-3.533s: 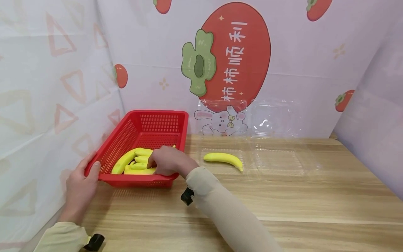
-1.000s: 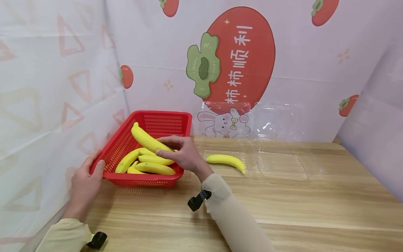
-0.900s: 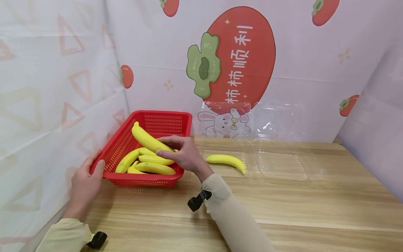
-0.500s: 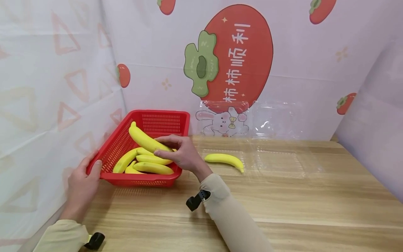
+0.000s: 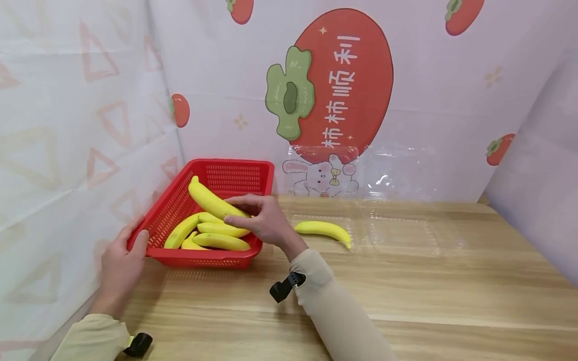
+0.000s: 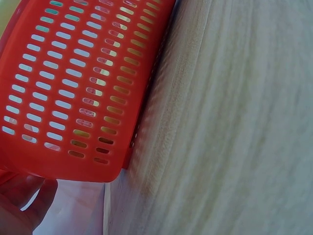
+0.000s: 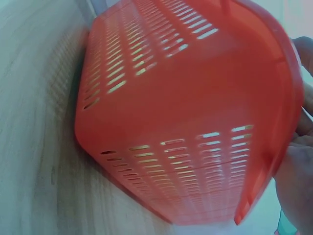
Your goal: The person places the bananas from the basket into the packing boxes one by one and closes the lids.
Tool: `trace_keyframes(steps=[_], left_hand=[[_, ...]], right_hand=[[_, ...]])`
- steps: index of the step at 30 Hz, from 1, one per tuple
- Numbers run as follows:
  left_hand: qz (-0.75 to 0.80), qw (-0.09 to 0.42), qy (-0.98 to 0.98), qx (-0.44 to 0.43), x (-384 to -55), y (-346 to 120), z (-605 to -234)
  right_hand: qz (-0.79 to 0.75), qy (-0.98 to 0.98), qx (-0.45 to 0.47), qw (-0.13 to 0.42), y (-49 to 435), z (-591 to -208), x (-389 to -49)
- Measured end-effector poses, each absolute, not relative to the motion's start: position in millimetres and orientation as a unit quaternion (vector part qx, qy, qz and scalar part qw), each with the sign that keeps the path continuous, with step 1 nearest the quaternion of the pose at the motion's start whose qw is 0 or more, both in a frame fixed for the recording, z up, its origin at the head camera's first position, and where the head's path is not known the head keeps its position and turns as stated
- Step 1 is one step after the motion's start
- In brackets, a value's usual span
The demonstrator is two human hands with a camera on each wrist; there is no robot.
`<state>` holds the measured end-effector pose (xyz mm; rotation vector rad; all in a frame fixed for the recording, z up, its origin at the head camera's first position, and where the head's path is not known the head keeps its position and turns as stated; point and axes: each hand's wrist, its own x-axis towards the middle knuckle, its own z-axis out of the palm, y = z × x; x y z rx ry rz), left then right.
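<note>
A red plastic basket stands at the left, with several yellow bananas lying in its near part. My left hand grips its near left corner, thumb over the rim. Above the pile, my right hand holds one banana by its right end between thumb and fingers. That banana slants, its stem end up and to the left. In the right wrist view, the basket wall hides the held banana, and only part of the hand shows at the right edge.
To the right of the basket stand two clear plastic clamshell boxes with raised lids. One banana lies in the left box; the right box holds none. A printed cloth backdrop rises behind the wooden table.
Earlier my right hand was down among the bananas in the basket; it has since lifted one above the others. Over the last second both hands stay in place, with only slight camera movement.
</note>
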<state>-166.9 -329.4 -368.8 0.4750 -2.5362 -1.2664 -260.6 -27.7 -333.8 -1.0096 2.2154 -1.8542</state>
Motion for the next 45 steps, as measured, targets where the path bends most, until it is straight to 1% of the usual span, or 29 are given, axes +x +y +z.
trace_keyframes(steps=[5, 9, 16, 22, 27, 45], left_hand=[[-0.434, 0.137, -0.875, 0.163, -168, -331, -370], [-0.428, 0.141, -0.878, 0.164, -168, -331, -371], [-0.429, 0.139, -0.877, 0.164, -167, -332, -370], [-0.432, 0.143, -0.876, 0.160, -167, -332, -371], [-0.435, 0.142, -0.875, 0.158, -167, -332, -370], [-0.425, 0.149, -0.880, 0.149, -165, -330, -370]], right_hand=[[-0.623, 0.713, -0.317, 0.056, -20, -332, -261], [-0.627, 0.712, -0.312, 0.057, -16, -328, -259], [-0.628, 0.708, -0.321, 0.026, -3, -312, -257], [-0.601, 0.736, -0.310, 0.012, 16, -303, -259], [-0.559, 0.772, -0.302, -0.016, 32, -302, -263], [-0.508, 0.826, -0.242, -0.037, 100, -295, -278]])
